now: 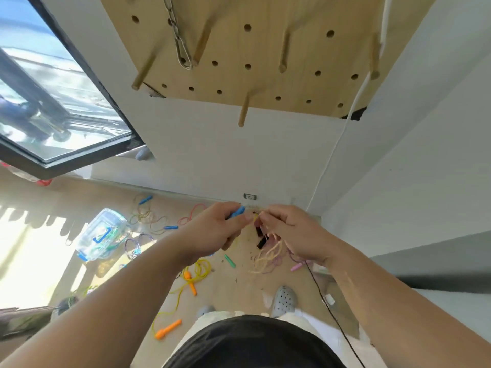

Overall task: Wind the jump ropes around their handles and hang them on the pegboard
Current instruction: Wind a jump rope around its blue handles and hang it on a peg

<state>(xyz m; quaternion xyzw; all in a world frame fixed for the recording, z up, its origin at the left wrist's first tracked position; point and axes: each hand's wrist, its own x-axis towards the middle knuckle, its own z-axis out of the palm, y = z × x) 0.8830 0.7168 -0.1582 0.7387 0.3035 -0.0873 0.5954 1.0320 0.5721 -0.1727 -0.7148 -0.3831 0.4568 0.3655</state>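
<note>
My left hand [216,229] grips the blue handles [237,211] of a jump rope, whose tips stick out above my fingers. My right hand [289,232] pinches the pale yellow rope [268,257] close to the handles; loose loops of it hang blurred below that hand. The wooden pegboard [265,49] is on the wall above, with several wooden pegs [243,112] sticking out. On the floor lie other ropes: one yellow with orange handles [168,329], one with blue handles [170,227], a pink one [192,212] and a green handle [229,261].
A metal chain [178,35] hangs from the pegboard. A white cord [334,152] runs down the wall. A clear plastic box [102,235] with a blue latch lies on the floor at left. A window [53,102] is at the left. My grey shoes [283,301] are below.
</note>
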